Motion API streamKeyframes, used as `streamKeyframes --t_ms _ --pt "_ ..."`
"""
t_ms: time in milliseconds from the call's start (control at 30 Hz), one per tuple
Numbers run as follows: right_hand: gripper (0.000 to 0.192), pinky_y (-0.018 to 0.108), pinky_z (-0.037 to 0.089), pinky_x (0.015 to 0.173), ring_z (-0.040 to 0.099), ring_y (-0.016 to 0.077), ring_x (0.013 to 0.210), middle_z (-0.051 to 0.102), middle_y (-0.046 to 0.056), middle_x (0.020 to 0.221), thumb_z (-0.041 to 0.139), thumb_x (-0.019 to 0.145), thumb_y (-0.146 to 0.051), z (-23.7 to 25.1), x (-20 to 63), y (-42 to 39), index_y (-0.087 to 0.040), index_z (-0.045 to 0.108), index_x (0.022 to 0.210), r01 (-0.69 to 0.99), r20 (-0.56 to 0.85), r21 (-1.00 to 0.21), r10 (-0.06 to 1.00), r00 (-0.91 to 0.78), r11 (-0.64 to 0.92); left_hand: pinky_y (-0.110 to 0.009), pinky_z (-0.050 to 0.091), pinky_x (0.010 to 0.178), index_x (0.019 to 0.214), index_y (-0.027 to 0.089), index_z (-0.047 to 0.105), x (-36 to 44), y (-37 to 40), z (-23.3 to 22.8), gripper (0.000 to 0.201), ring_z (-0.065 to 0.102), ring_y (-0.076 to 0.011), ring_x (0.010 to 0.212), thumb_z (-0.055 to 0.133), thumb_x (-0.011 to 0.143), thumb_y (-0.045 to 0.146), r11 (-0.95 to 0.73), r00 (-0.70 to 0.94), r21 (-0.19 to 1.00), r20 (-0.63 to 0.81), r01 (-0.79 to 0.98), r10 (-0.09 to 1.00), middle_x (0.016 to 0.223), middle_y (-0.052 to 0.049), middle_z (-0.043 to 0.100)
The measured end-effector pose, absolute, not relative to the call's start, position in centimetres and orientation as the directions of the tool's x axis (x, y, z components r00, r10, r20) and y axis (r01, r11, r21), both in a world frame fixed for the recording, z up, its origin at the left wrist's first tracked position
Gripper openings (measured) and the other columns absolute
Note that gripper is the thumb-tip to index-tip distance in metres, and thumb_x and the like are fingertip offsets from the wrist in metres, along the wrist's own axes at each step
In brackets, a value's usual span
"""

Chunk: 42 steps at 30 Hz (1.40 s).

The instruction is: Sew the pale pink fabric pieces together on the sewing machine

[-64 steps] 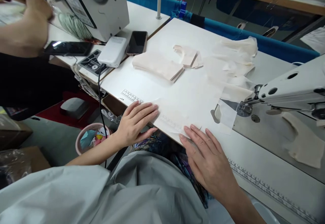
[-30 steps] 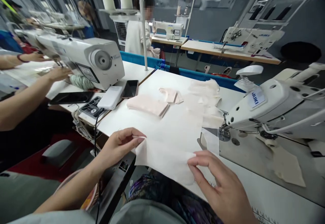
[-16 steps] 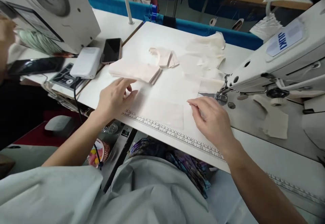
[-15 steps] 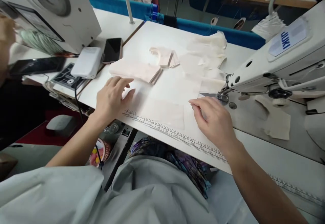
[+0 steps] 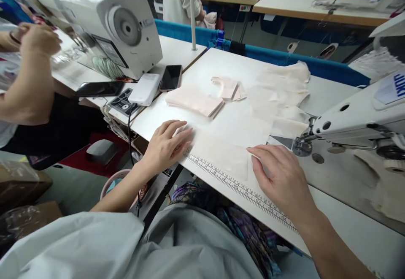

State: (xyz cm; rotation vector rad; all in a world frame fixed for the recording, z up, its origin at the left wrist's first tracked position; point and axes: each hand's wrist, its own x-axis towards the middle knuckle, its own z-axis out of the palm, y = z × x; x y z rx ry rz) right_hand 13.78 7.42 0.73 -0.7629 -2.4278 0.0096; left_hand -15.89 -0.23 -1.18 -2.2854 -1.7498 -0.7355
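A pale rectangular fabric piece [image 5: 221,154] lies flat on the white sewing table [image 5: 228,123], just behind the printed ruler [image 5: 240,188] along the front edge. My left hand [image 5: 166,146] rests flat on the table at the piece's left end, fingers spread. At the right end my right hand [image 5: 281,177] presses down with fingers together, covering that edge. Neither hand grips anything. The sewing machine's needle and presser foot [image 5: 300,146] stand just right of my right hand.
A stack of cream fabric pieces [image 5: 194,101], a small cut piece [image 5: 226,87] and a loose fabric pile [image 5: 284,89] lie further back. A power bank [image 5: 144,89] and two phones [image 5: 171,77] [image 5: 99,88] sit left. A co-worker's arm [image 5: 30,80] works at another machine [image 5: 126,25].
The fabric piece, held up by both hands a second ago, now lies flat by the ruler. Both hands have settled onto its ends. The camera view tilted up slightly.
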Motion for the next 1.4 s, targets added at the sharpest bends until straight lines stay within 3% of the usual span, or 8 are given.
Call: streamKeyframes --t_ms 267,433,567,733,867,1033,1233,1400 --pt "0.016 0.041 0.046 0.085 0.059 0.0245 0.094 0.066 0.009 0.099 0.053 0.091 -0.015 0.6 13.7 7.3 -0.016 0.063 0.103 0.512 0.529 -0.207 0.536 -0.658 0.833 -0.049 0.048 0.098 0.123 0.015 0.056 -15.6 0.0 -0.9 0.033 0.049 -0.0287 0.119 0.056 0.092 0.025 -0.312 0.164 0.244 0.484 0.918 0.86 0.124 -0.014 0.059" --pt "0.021 0.038 0.046 0.085 0.059 0.0213 0.095 0.066 0.007 0.1 0.045 0.095 -0.016 0.8 13.6 7.1 -0.018 0.061 0.109 0.524 0.518 -0.227 0.558 -0.649 0.821 -0.043 0.051 0.094 0.123 0.016 0.055 -12.4 1.9 0.0 0.029 0.053 -0.0246 0.115 0.051 0.095 0.02 -0.495 0.307 0.318 0.49 0.809 0.816 0.121 -0.012 0.061" --pt "0.021 0.038 0.046 0.083 0.059 0.0207 0.093 0.066 0.006 0.098 0.044 0.096 -0.015 0.9 13.9 7.6 -0.018 0.06 0.108 0.542 0.593 -0.198 0.54 -0.597 0.817 -0.038 0.051 0.089 0.115 0.015 0.06 -8.8 4.9 0.7 0.023 0.058 -0.0226 0.103 0.049 0.096 0.025 -0.524 0.42 0.301 0.348 0.797 0.838 0.113 -0.01 0.065" --pt "0.019 0.038 0.045 0.08 0.059 0.0204 0.089 0.066 0.005 0.094 0.045 0.095 -0.013 1.0 14.4 8.1 -0.018 0.059 0.106 0.543 0.625 -0.218 0.543 -0.56 0.811 -0.044 0.047 0.082 0.104 0.012 0.062 -6.2 7.0 1.4 0.028 0.059 -0.0295 0.095 0.063 0.088 0.035 -0.359 0.334 0.249 0.14 0.899 0.932 0.099 -0.013 0.067" --pt "0.019 0.04 0.046 0.077 0.06 0.0218 0.087 0.066 0.005 0.092 0.044 0.095 -0.014 1.1 14.4 7.9 -0.018 0.06 0.105 0.526 0.622 -0.241 0.546 -0.561 0.815 -0.039 0.043 0.079 0.097 0.013 0.06 -6.2 7.4 1.7 0.024 0.06 -0.0219 0.073 0.063 0.088 0.035 -0.355 0.345 0.32 0.089 0.878 0.934 0.071 -0.004 0.064" --pt "0.023 0.043 0.051 0.083 0.061 0.0244 0.102 0.065 0.009 0.107 0.041 0.095 -0.021 1.1 14.4 7.3 -0.021 0.062 0.105 0.462 0.562 -0.461 0.652 -0.508 0.757 -0.03 0.04 0.075 0.082 0.016 0.061 -6.7 7.8 1.6 0.016 0.048 -0.0108 0.054 0.059 0.089 0.03 -0.41 0.43 0.506 0.085 0.758 0.899 0.055 0.005 0.051" --pt "0.025 0.032 0.056 0.072 0.037 0.0302 0.138 0.04 0.006 0.148 0.047 0.093 -0.044 2.5 14.8 6.4 -0.028 0.066 0.095 0.355 0.076 -0.878 0.826 -0.558 0.321 -0.023 0.041 0.06 0.085 0.014 0.061 -7.4 7.8 1.9 0.037 0.052 -0.011 0.065 0.051 0.091 0.05 -0.373 0.477 0.774 0.105 0.512 0.873 0.077 -0.003 0.062" --pt "0.027 0.036 0.052 0.081 0.058 0.0242 0.107 0.061 0.009 0.115 0.048 0.092 -0.043 2.5 14.4 6.7 -0.025 0.067 0.099 0.331 -0.005 -0.9 0.752 -0.66 0.285 -0.023 0.041 0.055 0.082 0.014 0.057 -7.6 8.3 2.6 0.048 0.051 -0.0109 0.06 0.053 0.086 0.062 -0.293 0.485 0.878 0.081 0.379 0.871 0.07 -0.003 0.059"
